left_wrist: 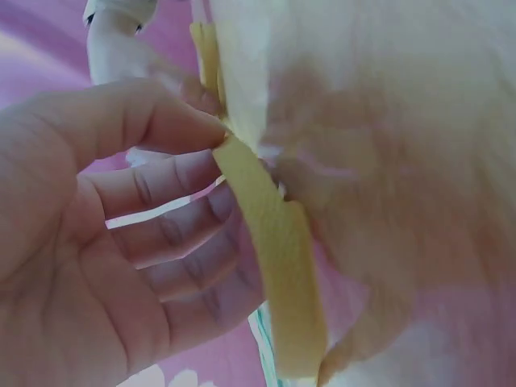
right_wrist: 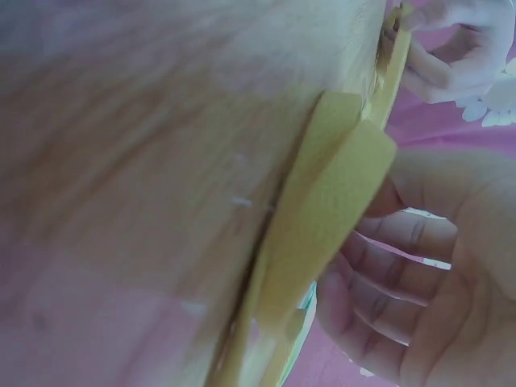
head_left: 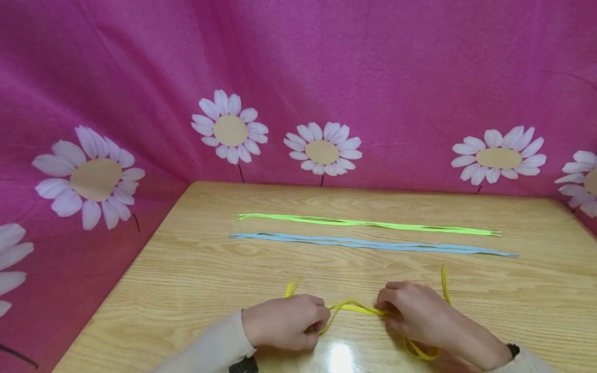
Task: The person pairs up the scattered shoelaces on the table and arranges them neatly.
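Observation:
A yellow shoelace (head_left: 356, 307) lies slack in a shallow arch between my two hands, low over the wooden table. My left hand (head_left: 290, 321) pinches it between thumb and forefinger, as the left wrist view shows, where the flat lace (left_wrist: 282, 274) runs past the curled fingers. Two loose tips stick up beyond that hand. My right hand (head_left: 422, 313) holds the lace with its fingertips farther right. One end points away behind its wrist, and a loop hangs below the palm. In the right wrist view the lace (right_wrist: 322, 218) is folded double beside the thumb.
Farther back on the wooden table (head_left: 186, 259), a neon green shoelace (head_left: 354, 223) and a light blue shoelace (head_left: 364, 243) lie straight, folded and roughly parallel. A pink cloth (head_left: 396, 77) with white daisies stands behind the table and along its left side.

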A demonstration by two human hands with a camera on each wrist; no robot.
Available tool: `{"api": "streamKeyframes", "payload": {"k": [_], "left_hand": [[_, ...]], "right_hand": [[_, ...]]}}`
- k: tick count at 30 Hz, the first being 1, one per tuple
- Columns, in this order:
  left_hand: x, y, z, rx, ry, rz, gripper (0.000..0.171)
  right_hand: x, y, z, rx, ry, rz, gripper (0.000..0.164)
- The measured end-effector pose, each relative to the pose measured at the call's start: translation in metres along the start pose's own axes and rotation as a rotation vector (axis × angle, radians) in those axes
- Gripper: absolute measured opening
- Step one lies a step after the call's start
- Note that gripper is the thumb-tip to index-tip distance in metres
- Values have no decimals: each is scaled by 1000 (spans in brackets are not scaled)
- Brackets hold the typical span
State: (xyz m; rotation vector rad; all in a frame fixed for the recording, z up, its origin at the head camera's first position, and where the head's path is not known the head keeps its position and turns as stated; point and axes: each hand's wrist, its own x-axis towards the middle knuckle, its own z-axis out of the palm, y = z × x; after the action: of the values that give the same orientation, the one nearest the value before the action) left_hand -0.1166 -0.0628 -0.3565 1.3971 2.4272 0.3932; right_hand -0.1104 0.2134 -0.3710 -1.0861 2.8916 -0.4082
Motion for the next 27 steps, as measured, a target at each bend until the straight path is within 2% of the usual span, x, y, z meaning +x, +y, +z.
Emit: {"api": "streamKeyframes", "payload": {"k": [5, 8, 12, 15, 20, 23, 27], "left_hand": [[-11, -8, -9, -104, 35, -53, 24], [-16, -13, -16, -170, 75, -61, 23], [-17, -15, -25, -205, 134, -61, 16], [-15, -13, -29, -216, 162, -55, 8], [-15, -13, -32, -214, 206, -37, 4], [-21, -21, -36, -189, 251, -21, 6], [-32, -37, -44, -155, 293, -34, 10]], "right_hand": [[-3, 2, 0, 18, 15, -14, 23], [-6, 2, -1, 83, -5, -19, 25], [-6, 1, -3, 175, -26, -49, 21], [-3, -2, -3, 171, -26, -66, 27], [-1, -3, -2, 139, -13, -80, 12], [-2, 2, -1, 148, 31, -112, 20], [-9, 17, -2, 158, 116, -187, 24]]}}
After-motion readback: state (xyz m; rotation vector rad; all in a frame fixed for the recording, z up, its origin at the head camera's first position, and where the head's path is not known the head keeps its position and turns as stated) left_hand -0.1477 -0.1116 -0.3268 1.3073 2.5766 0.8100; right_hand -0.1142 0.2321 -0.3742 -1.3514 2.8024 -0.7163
